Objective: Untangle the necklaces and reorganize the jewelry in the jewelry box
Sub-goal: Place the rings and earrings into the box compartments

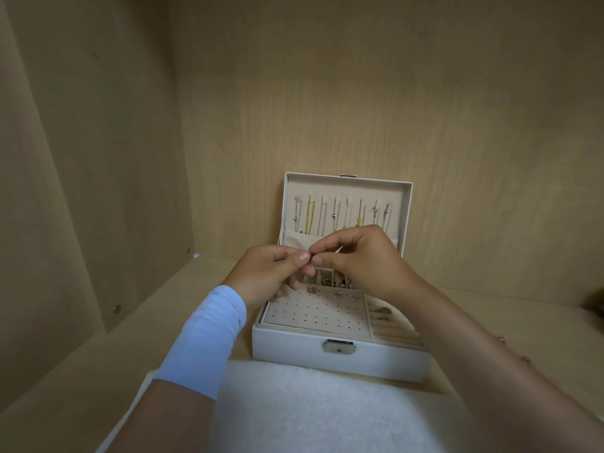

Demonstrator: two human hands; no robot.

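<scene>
A white jewelry box (340, 361) stands open on a wooden shelf, its lid (405, 204) upright. Several necklaces (309, 217) hang on hooks inside the lid. A perforated earring panel (317, 315) with a few studs fills the box's left; ring rolls (395, 331) lie on the right. My left hand (264, 273) and my right hand (362, 259) meet above the box, fingertips together, both pinching one tiny piece of jewelry (312, 255) too small to identify.
A white fluffy towel (310, 410) lies in front of the box. Wooden cabinet walls close in at the left and back. Small metal pieces (503, 338) lie on the shelf at the right. A dark object (596, 302) sits at the right edge.
</scene>
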